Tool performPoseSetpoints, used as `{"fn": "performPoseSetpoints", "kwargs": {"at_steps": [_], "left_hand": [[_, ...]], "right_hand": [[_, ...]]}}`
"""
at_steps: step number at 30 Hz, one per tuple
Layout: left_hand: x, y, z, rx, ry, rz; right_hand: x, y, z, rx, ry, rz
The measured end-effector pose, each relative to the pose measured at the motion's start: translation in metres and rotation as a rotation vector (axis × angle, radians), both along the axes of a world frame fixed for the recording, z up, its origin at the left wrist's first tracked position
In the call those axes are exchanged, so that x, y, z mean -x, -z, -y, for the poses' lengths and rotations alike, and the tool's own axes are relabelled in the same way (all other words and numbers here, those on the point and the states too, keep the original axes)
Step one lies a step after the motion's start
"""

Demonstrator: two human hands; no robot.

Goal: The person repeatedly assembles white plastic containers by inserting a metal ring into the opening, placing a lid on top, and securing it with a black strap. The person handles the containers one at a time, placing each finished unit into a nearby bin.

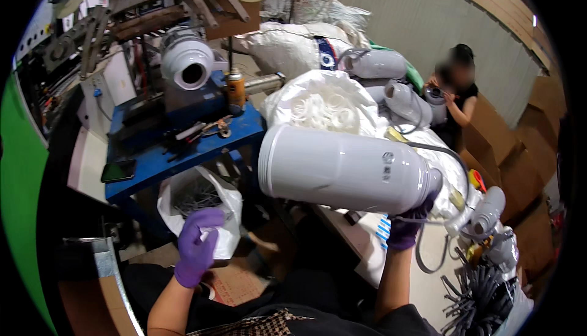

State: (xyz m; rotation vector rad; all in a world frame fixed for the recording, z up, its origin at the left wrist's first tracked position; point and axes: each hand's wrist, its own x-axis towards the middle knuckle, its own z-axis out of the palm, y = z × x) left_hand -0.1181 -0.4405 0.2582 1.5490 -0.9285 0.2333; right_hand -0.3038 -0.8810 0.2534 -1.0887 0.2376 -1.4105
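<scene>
I have the right hand (403,229), purple-gloved, holding a large grey cylinder (342,168) by its narrow neck; that grip is closed round the piece. The cylinder hangs in the air, nearly level, wide end to my left, neck to my right, a small dark mark on its side. From my camera its wide end shows just beside the near right corner of the blue desk (247,129); how far above, I cannot tell.

The left hand (199,244), also gloved, is apart from the cylinder. Grip bare, moderately wide, fingers loosely curled. It shows in front of a white bag (231,229) of dark strips, below the desk's front edge; contact with the bag unclear to me.

On the desk: phone (118,171) at the near left corner, orange spray can (235,91) toward the right edge. Beyond the cylinder, white rings (324,110) in an open sack (370,116). Far right, another person (466,100) handles a grey vessel (436,107).
</scene>
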Motion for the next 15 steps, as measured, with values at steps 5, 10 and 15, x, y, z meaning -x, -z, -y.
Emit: {"fn": "performPoseSetpoints", "kwargs": {"at_steps": [5, 10, 15], "left_hand": [[0.056, -0.090, -0.004, -0.293, 0.230, 0.343], [0.099, -0.063, -0.003, -0.314, -0.122, 0.296], [0.122, -0.072, -0.081, -0.441, -0.096, 0.091]], "right_hand": [[-0.042, -0.061, -0.141, 0.397, -0.030, -0.221], [-0.048, -0.053, -0.240, 0.545, -0.883, -0.273], [-0.050, -0.007, -0.305, 0.416, -1.334, -0.418]]}}
